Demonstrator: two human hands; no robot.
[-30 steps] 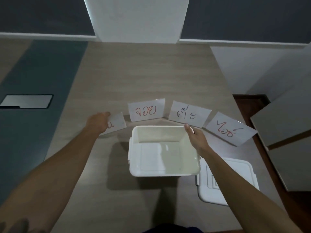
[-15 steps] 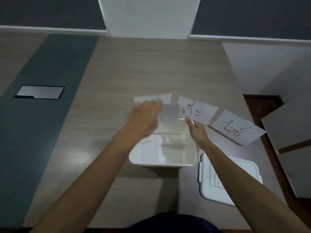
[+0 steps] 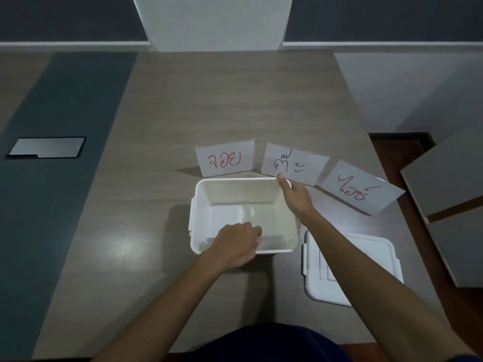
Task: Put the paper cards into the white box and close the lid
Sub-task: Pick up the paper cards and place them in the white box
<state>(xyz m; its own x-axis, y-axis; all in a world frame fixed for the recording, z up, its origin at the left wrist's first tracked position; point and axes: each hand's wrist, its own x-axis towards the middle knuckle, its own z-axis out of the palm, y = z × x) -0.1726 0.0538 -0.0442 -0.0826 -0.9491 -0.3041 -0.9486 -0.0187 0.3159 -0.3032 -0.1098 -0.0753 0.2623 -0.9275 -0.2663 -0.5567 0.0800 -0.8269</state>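
An open white box (image 3: pixel 201 205) stands on the wooden table. My left hand (image 3: pixel 236 242) reaches over its near rim and rests on a paper card (image 3: pixel 271 242) lying inside against the near wall. My right hand (image 3: pixel 294 195) grips the box's far right corner. Three paper cards lie beyond the box: one with red writing (image 3: pixel 226 158), one with green writing (image 3: pixel 295 163) and another with red writing (image 3: pixel 362 188) at the right. The white lid (image 3: pixel 347 267) lies flat to the right of the box, partly hidden by my right forearm.
A dark strip with a metal floor plate (image 3: pixel 47 147) runs along the table's left side. Grey panels (image 3: pixel 449 184) sit off the table's right edge. A white pillar (image 3: pixel 214 19) stands behind the table's far edge.
My left hand picked the leftmost card off the table, carried it over the box and brought it down inside. My right hand stayed on the box corner.
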